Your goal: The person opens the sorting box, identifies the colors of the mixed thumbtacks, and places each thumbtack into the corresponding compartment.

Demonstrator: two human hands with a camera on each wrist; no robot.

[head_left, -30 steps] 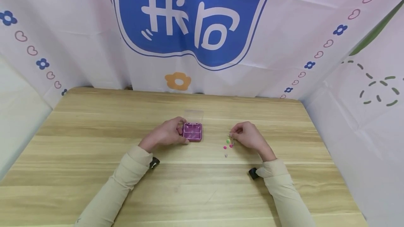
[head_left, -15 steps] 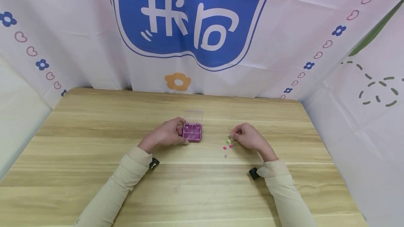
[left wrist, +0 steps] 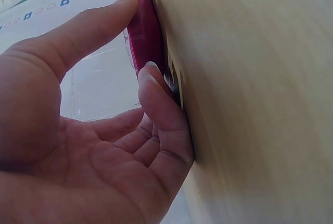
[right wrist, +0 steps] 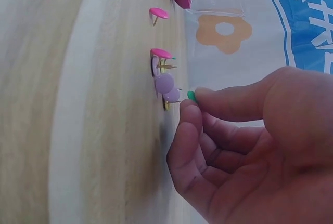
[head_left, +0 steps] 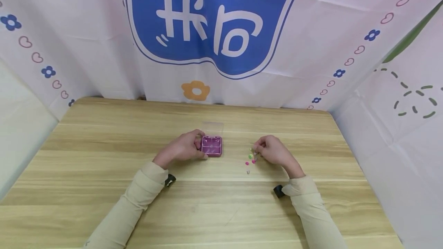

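Note:
My left hand (head_left: 184, 147) grips the left side of a small purple plastic box (head_left: 216, 152), thumb at its near edge. The box lies on the table with its compartments facing up, and its clear lid (head_left: 212, 126) is folded back behind it. In the left wrist view the thumb and a finger touch the box (left wrist: 144, 31). To the right, my right hand (head_left: 273, 150) pinches a green thumbtack (right wrist: 192, 96) between thumb and forefinger. Beside those fingertips lies a group of thumbtacks, among them a pink thumbtack (right wrist: 161, 53) and a lilac thumbtack (right wrist: 164, 82).
Another pink thumbtack (right wrist: 158, 13) lies apart on the wooden table (head_left: 214, 210), nearer the box. A printed white cloth (head_left: 155, 76) hangs behind the table's far edge. Each wrist wears a black camera, such as the right camera (head_left: 278, 191).
My left hand and the box stay in place. My right fingertips remain by the group of thumbtacks with only a slight shift. The head view tilts a little.

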